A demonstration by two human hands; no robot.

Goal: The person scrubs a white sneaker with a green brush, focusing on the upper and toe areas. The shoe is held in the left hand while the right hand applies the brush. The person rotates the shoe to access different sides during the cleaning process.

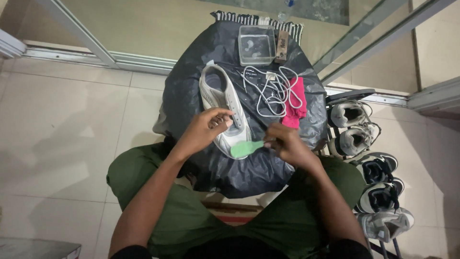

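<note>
Cleaning: a white sneaker (224,111) lies on its side on a worktop wrapped in black plastic sheet (191,103), toe toward the person, and this looks like the scrubbing step.
Left hand: the left hand (203,130) rests on the sneaker's upper near the toe, fingers curled over it in a light clenched hold that steadies the shoe.
Right hand: the right hand (287,144) pinches the handle of a green brush (245,148), whose flat head lies just beside the toe; whether it touches the shoe I cannot tell.
Doing it well: judging from this, the left grip should press the shoe firmly into the worktop so it does not slide, while the brush works in short strokes along the toe and sole edge.
Laces: loose white laces (273,91) lie coiled beside the shoe, touching a pink cloth (294,103); best kept out of the brush's path.
Water: a clear square container (256,45) sits at the far edge, well apart from the hands, next to a small brown block (281,46).
Beside: several more sneakers (364,163) stand on a rack (346,93) at the person's right.
</note>
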